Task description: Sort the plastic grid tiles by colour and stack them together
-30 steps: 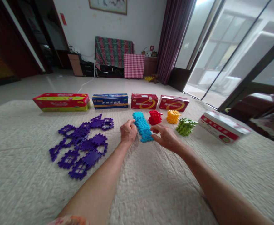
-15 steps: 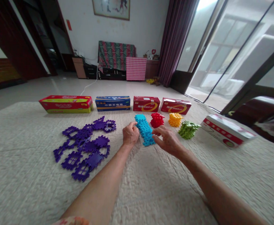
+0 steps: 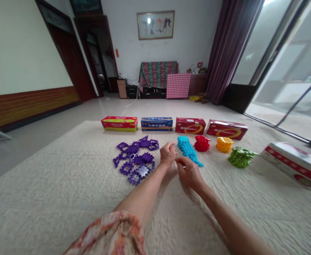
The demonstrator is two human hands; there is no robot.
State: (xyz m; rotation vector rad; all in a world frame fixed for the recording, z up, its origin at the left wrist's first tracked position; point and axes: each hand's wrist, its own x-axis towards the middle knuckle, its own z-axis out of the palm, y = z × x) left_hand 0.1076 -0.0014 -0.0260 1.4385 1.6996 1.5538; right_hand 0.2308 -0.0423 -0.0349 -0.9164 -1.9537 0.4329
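A row of light blue interlocking toy pieces (image 3: pixel 188 148) lies on the pale quilted cover. Just left of it, my left hand (image 3: pixel 168 154) is closed, its fingertips bent toward the right hand. My right hand (image 3: pixel 190 172) is closed in a pinch close below and to the right, near the fingertips of the left. A small pale spot shows at the right fingers, but I cannot make out what either hand holds. Left of my hands spreads a loose pile of flat purple toy pieces (image 3: pixel 138 150), some with window-like openings.
Right of the blue row sit red pieces (image 3: pixel 202 144), yellow pieces (image 3: pixel 224 145) and green pieces (image 3: pixel 241 158). Behind stand a red-yellow box (image 3: pixel 119 124), a blue box (image 3: pixel 157 124) and two red boxes (image 3: pixel 190 126). A white-red box (image 3: pixel 295 164) lies far right.
The camera view has turned left, shifting the scene rightward. My right hand has left the near end of the blue row, and both hands have come together beside it.
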